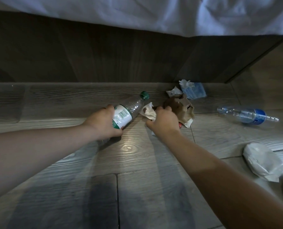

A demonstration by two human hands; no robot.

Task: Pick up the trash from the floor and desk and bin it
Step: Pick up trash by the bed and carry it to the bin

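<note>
clamped round the labelled middle of a clear green-capped bottle (129,111), the left hand (102,123) holds it just left of the crumpled brown paper bag (180,106), cap pointing away. the right hand (164,121) curls its fingers on a crumpled white tissue (149,112) at the bag's left edge. behind the bag lie a white scrap (173,92) and a blue-and-white packet (193,90), by the dark bed panel (104,55). well right of the bag a blue-labelled bottle (246,114) lies on the floor (137,162); further right and nearer, a white wrapped bundle (263,161). the green-capped bottle's label shows a barcode; its small print is unreadable.
</note>
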